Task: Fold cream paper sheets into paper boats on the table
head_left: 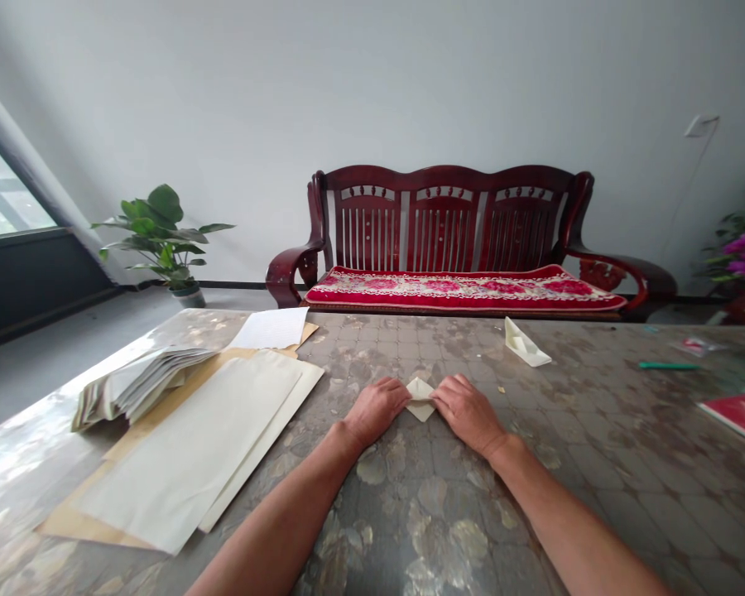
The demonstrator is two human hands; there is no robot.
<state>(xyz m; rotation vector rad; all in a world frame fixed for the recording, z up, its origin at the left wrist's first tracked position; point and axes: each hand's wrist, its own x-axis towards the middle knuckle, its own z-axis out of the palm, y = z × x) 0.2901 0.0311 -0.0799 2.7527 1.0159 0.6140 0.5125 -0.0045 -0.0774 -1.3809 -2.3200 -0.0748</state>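
A small piece of folded cream paper (421,407) lies between my hands at the middle of the table (403,513). My left hand (380,407) has its fingers closed on the paper's left corner. On the opposite corner, my right hand (468,412) pinches the paper in the same way. The paper shows a diamond-like outline, with a raised fold across its middle; my fingertips hide both side corners. Beyond my right hand stands a folded paper boat (526,344), tilted on the tabletop.
To the left lie large cream sheets (186,455) over brown paper (93,517), with a curled stack of paper (140,385) and a white sheet (270,328). At right are a green pen (667,365) and a red booklet (742,418). A wooden bench (444,223) stands behind.
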